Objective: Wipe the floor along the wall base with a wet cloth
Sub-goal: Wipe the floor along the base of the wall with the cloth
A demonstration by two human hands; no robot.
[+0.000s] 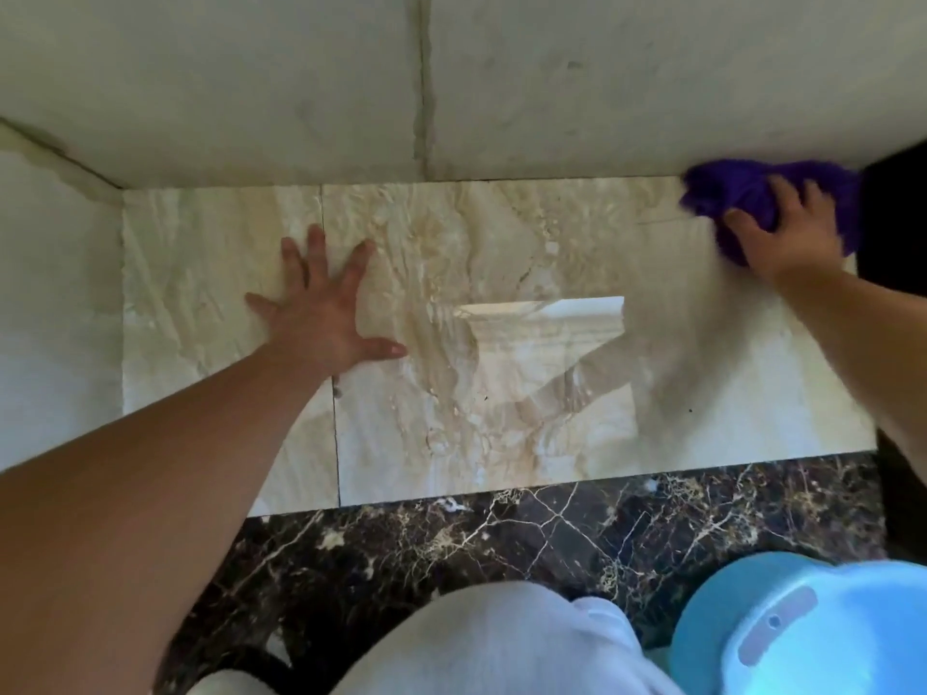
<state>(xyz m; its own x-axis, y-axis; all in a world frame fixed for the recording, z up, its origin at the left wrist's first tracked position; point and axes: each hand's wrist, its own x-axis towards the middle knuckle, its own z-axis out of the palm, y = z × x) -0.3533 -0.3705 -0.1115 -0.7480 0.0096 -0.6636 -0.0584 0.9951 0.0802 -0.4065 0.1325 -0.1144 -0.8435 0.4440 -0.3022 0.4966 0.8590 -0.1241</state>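
Note:
A bunched purple cloth (742, 190) lies on the beige marble floor tile (501, 243) at the far right, pressed against the base of the pale wall (552, 92). My right hand (782, 233) rests on top of the cloth with its fingers curled over it. My left hand (326, 303) lies flat on the floor tile to the left, fingers spread, holding nothing. The tile shines and reflects light near its middle.
A side wall (55, 293) closes the corner at the left. A dark veined marble strip (552, 534) runs nearer to me. A light blue plastic basin (802, 629) sits at the bottom right, beside my knee in pale trousers (501, 644). A dark opening (893, 218) lies at the right edge.

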